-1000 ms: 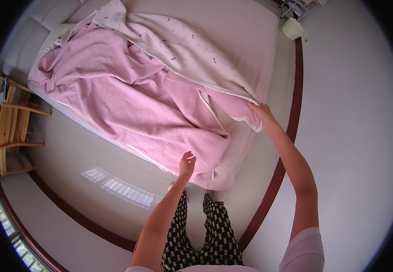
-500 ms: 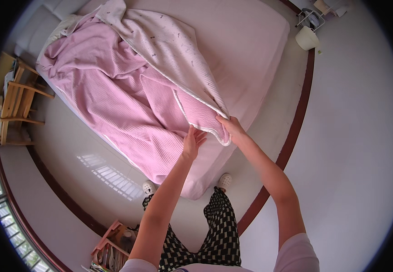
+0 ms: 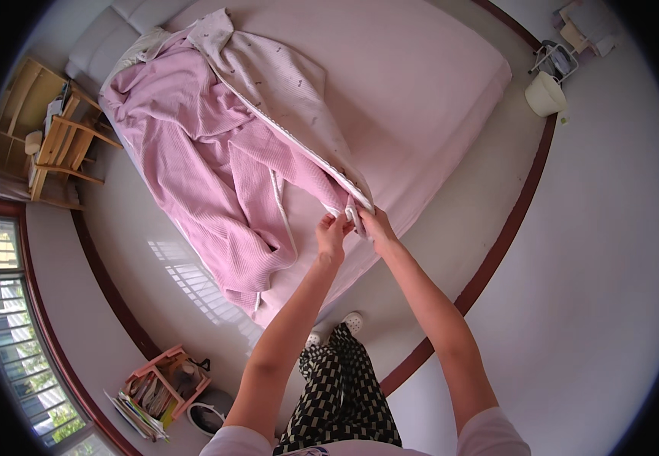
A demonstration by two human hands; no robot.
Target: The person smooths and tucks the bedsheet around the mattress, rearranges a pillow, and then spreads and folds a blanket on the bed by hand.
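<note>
A quilt, ribbed pink on one face and pale with small dark prints on the other, lies bunched over the left part of the bed. Its white-piped edge runs slantwise down toward me. My right hand is closed round the near corner of that edge, lifted over the foot of the bed. Close beside it, my left hand pinches the same piped edge, fingers drawn together. Folds of cloth partly cover the fingertips of both hands. The near left end of the quilt hangs over the mattress side.
The bed wears a pale pink fitted sheet. A wooden chair stands left of it. Near my left elbow are a pink rack with papers and a round bin. A cream bucket sits far right by the wall.
My left hand, fingers spread before, has closed on the quilt's edge. My right hand has shifted slightly left with the corner. The quilt's near part has opened, and my feet have come closer together.
</note>
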